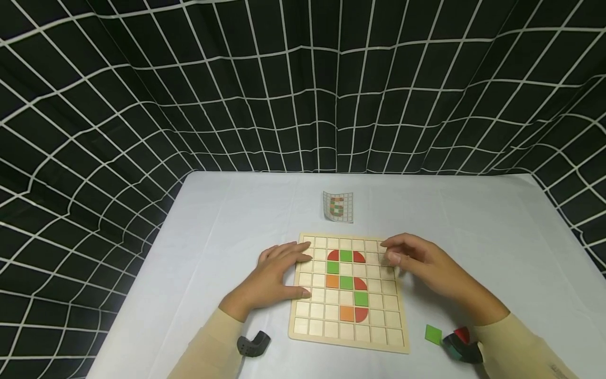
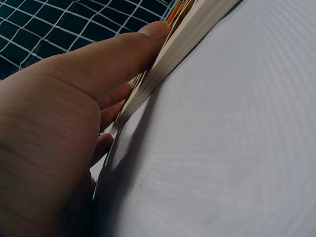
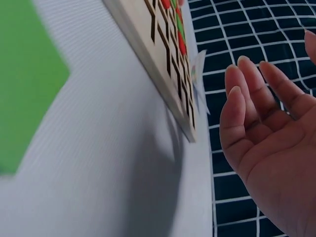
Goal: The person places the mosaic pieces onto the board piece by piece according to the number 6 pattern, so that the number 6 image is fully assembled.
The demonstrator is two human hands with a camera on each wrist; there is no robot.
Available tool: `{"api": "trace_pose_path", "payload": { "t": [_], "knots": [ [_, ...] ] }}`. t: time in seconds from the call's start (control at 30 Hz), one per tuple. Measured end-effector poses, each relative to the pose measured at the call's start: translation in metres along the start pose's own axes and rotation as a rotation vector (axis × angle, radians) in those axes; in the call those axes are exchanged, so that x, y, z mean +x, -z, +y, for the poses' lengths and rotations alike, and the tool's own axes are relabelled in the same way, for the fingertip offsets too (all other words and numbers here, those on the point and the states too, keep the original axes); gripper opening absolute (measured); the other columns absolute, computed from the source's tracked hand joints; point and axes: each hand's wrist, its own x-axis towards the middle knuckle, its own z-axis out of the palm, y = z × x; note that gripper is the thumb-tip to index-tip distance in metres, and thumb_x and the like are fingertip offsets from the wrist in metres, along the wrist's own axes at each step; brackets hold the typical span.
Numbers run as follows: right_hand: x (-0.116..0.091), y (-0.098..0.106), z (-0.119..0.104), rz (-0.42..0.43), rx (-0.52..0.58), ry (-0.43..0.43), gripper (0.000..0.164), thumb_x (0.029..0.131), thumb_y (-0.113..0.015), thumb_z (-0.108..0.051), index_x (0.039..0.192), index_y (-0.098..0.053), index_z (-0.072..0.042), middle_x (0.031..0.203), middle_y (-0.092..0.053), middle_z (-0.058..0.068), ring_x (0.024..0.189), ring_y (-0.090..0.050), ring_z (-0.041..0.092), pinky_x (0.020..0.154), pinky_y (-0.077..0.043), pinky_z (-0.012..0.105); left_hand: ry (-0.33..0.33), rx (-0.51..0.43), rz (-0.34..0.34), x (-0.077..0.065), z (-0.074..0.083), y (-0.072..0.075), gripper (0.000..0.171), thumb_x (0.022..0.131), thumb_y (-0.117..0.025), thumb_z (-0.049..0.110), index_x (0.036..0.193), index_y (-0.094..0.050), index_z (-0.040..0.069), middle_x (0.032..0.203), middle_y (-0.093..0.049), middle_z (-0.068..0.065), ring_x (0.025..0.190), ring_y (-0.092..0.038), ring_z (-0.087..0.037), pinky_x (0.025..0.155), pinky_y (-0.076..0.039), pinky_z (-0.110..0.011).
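A square wooden grid board (image 1: pixel 326 326) lies on the table with green squares (image 1: pixel 362 299), orange squares (image 1: pixel 347 313) and red quarter-round tiles (image 1: pixel 361 315) set in its cells. My left hand (image 1: pixel 272 279) rests on the board's left edge, fingers spread; in the left wrist view the thumb (image 2: pixel 113 59) touches the rim. Over the upper right edge hovers my right hand (image 1: pixel 423 263), fingers slightly bent. Nothing shows in its palm (image 3: pixel 281 153) in the right wrist view, where the thumb is mostly cut off.
Beyond the board stands a slightly curled pattern card (image 1: pixel 347 208) with a coloured grid design. A loose green square tile (image 1: pixel 433 334) and a partly hidden red piece (image 1: pixel 462 334) lie near the right wrist. A black grid curtain (image 1: pixel 303 105) surrounds the white table (image 1: pixel 227 221).
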Motion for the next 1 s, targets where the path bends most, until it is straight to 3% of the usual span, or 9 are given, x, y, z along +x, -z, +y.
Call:
{"api": "trace_pose_path", "payload": {
  "t": [0.27, 0.57, 0.83, 1.0],
  "knots": [
    [-0.019, 0.009, 0.009, 0.021, -0.008, 0.019, 0.027, 0.111, -0.063, -0.01, 0.135, -0.066, 0.002, 0.114, -0.072, 0.017, 0.097, -0.069, 0.029, 0.081, -0.057, 0.032, 0.002, -0.006, -0.004, 0.0, 0.002, 0.001, 0.071, 0.088, -0.09, 0.05, 0.148, -0.063, 0.025, 0.173, -0.037, 0.01, 0.16, -0.027, -0.019, 0.126, -0.01, -0.053],
    [-0.043, 0.018, 0.018, 0.042, -0.058, 0.008, 0.028, 0.108, -0.067, -0.006, 0.135, -0.067, -0.002, 0.115, -0.073, 0.012, 0.096, -0.069, 0.023, 0.082, -0.055, 0.025, 0.004, -0.007, -0.009, -0.001, 0.004, 0.003, 0.071, 0.088, -0.09, 0.05, 0.149, -0.063, 0.023, 0.173, -0.037, 0.009, 0.16, -0.027, -0.02, 0.126, -0.01, -0.053],
    [-0.061, 0.024, 0.027, 0.026, -0.085, -0.067, 0.03, 0.105, -0.072, -0.008, 0.135, -0.069, -0.005, 0.118, -0.074, 0.007, 0.101, -0.072, 0.017, 0.085, -0.056, 0.021, 0.001, -0.016, -0.007, 0.0, 0.003, 0.001, 0.071, 0.088, -0.09, 0.049, 0.149, -0.063, 0.024, 0.173, -0.037, 0.009, 0.16, -0.027, -0.02, 0.126, -0.01, -0.053],
    [-0.074, 0.026, 0.032, 0.032, -0.095, -0.051, 0.029, 0.104, -0.073, -0.006, 0.133, -0.069, -0.006, 0.117, -0.076, 0.006, 0.102, -0.072, 0.015, 0.087, -0.054, 0.018, 0.002, -0.003, -0.001, 0.0, 0.002, 0.001, 0.071, 0.088, -0.091, 0.049, 0.148, -0.063, 0.025, 0.173, -0.037, 0.009, 0.159, -0.027, -0.019, 0.126, -0.011, -0.052]
  ]
}}
